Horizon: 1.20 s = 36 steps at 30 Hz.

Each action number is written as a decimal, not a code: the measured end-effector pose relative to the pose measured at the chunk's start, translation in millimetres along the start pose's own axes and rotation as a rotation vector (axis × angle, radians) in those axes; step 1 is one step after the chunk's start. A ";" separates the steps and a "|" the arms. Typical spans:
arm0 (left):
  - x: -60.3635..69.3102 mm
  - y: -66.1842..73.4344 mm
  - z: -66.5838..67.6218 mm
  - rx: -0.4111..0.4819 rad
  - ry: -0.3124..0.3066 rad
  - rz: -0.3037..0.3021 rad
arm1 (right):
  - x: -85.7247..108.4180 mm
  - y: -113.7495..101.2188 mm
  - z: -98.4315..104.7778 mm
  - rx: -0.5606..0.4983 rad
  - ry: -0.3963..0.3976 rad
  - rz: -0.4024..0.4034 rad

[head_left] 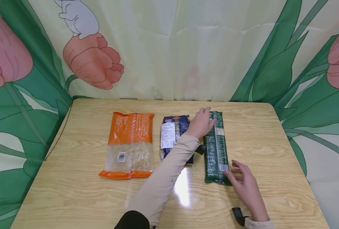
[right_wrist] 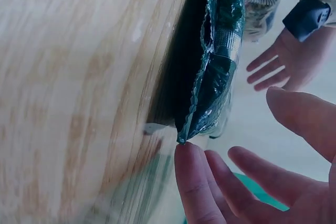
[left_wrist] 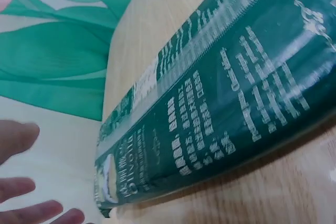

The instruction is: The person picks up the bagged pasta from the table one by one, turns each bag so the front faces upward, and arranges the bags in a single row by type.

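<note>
I have the right hand [head_left: 245,184] nearest, fingers parted around nothing, fingertips by the near right corner of a long, glossy dark-green packet [head_left: 216,152], crinkled and white-printed, lying on the wooden table [head_left: 100,203]. At the packet's far end, I see the left hand [head_left: 199,124] loosely spread, also empty.
</note>
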<state>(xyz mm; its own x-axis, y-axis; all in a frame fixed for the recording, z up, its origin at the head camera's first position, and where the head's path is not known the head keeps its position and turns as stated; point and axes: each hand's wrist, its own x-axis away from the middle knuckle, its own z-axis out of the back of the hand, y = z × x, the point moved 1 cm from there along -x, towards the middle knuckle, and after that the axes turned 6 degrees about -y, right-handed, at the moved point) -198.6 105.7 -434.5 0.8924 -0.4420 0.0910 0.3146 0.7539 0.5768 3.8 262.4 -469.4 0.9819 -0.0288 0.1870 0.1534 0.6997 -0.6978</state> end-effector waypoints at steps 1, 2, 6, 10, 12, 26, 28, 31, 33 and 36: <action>-2.4 -0.3 -1.2 0.014 0.005 0.015 | -0.3 0.1 -0.3 0.000 0.008 0.003; -4.9 -0.6 -2.6 0.019 0.015 0.030 | -0.5 0.2 -0.6 0.003 0.016 0.006; -13.6 -4.1 -8.9 0.056 0.049 0.088 | -1.5 -0.2 -2.4 0.006 0.039 0.019; -20.1 -9.2 -14.3 0.160 0.061 0.148 | -1.6 -0.6 -2.6 0.001 0.049 0.024; -22.3 -11.4 -16.4 0.229 0.064 0.169 | -1.6 -0.6 -2.5 -0.003 0.051 0.026; -31.9 -25.6 -24.9 0.637 0.047 0.233 | -5.0 1.8 -4.4 0.005 -0.007 -0.020; -33.4 -27.5 -25.4 0.673 0.037 0.250 | -5.9 2.0 -4.7 0.014 -0.012 -0.033; -34.7 -28.1 -25.9 0.717 0.036 0.280 | -7.1 2.3 -5.1 0.019 -0.017 -0.060; -34.7 -27.3 -25.9 0.752 0.047 0.296 | -7.6 2.7 -5.3 0.014 -0.019 -0.077; -34.1 -25.8 -26.1 0.793 0.068 0.313 | -7.6 3.6 -5.7 0.005 -0.019 -0.091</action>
<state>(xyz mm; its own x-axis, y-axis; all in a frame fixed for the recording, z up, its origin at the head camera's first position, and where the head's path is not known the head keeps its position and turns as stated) -228.7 114.0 -473.7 0.9258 -0.2207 0.3068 -0.2467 0.2621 0.9330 -2.5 261.1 -477.3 0.9615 -0.0789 0.2631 0.2417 0.6982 -0.6739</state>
